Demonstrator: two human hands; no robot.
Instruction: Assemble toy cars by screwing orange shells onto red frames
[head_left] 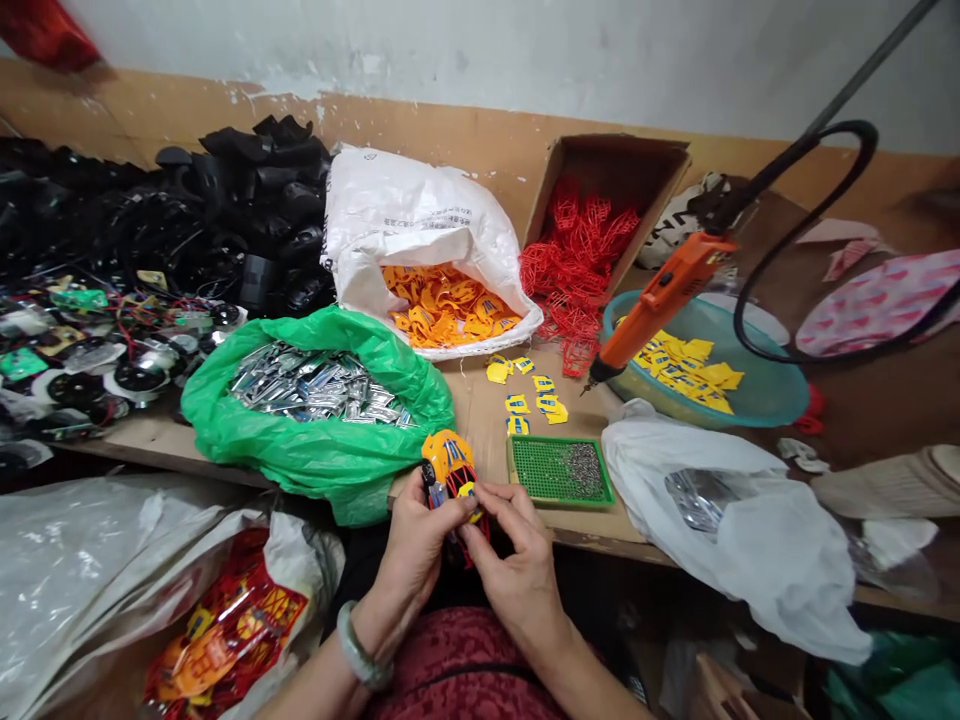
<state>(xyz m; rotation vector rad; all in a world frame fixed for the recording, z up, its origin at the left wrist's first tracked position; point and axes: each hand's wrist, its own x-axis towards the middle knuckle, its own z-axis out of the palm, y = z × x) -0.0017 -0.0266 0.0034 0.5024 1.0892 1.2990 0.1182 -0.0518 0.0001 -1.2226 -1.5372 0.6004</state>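
My left hand (414,535) is wrapped round an orange toy car (448,453) with a red cage-like frame and black wheels, held over the table's front edge. My right hand (517,545) is closed at the car's near end, with thumb and fingertips at a small yellow sticker-like piece (466,490). Whether that piece is fixed to the car or only held against it, I cannot tell. Just right of my hands lies a green perforated tray (544,470) with small screws (586,470) in its right part. Several yellow pieces (551,405) are scattered behind the tray.
An orange electric screwdriver (660,295) hangs at the right, tip down. A green bag (322,475) of metallic parts, a white sack (420,195) of orange parts, a carton (607,160) of red frames and a blue basin (780,400) stand around. A white plastic bag (780,560) overhangs the front edge.
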